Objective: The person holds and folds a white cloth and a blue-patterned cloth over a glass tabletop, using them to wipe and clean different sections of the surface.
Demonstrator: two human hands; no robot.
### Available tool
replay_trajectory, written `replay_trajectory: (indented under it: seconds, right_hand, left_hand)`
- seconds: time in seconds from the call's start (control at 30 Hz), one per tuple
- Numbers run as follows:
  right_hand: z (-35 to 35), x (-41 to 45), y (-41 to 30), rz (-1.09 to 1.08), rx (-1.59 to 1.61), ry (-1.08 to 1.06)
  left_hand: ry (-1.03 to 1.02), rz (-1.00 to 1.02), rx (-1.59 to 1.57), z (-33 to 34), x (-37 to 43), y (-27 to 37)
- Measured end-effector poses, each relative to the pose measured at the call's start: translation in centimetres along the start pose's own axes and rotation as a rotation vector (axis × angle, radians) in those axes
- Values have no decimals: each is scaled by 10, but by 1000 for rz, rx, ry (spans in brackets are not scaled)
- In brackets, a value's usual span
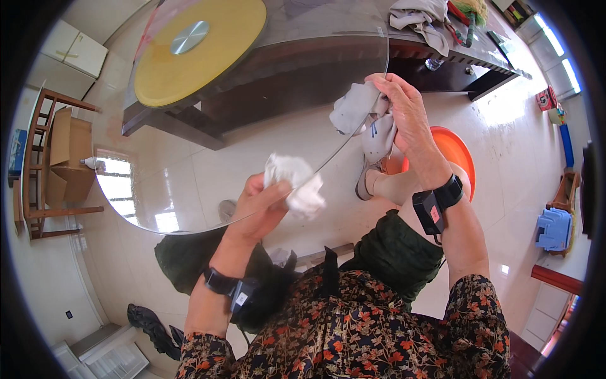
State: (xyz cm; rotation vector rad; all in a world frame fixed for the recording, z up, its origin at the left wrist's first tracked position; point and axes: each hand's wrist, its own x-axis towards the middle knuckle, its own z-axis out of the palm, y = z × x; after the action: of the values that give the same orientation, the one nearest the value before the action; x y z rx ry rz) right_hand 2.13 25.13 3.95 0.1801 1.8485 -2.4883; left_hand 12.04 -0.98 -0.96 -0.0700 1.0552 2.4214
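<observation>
A large round sheet of clear glass [178,233] reaches over my lap, and the floor shows through it. My left hand [258,208] pinches its near rim with a crumpled white cloth [289,171], parts of which lie both sides of the edge. Farther along the rim, my right hand [406,106] grips a stained grey-white cloth [352,108] folded about the edge. Toward the far left is a yellow disc [232,42] with a round metal centre [190,37]; whether it lies on or under the glass I cannot tell.
Beyond the glass stands a dark wooden table [487,78] carrying a grey cloth [419,21]. An orange plastic stool or basin [461,147] is beside my right leg. At left, a cardboard box [71,156] sits within an overturned wooden stool or chair frame [66,213]. A blue plastic stool [554,230] is at right.
</observation>
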Motion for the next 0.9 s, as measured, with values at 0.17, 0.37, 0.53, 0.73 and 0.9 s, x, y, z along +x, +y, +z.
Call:
replay_trajectory:
  seconds: [0.17,0.37,0.53,0.73,0.9]
  right_hand:
    - [-1,2,2,-24,-33,-31]
    - [-10,10,5,-24,7,54]
    - [-3,12,8,-71,20,85]
    - [8,11,7,-79,41,104]
    - [6,10,10,-88,14,108]
  left_hand:
    - [-157,-30,153,-64,-26,7]
    - [258,-78,63,-12,23,13]
    - [-6,88,-64,23,67,12]
    - [-85,109,-103,36,84,9]
    - [-95,128,-122,41,95,5]
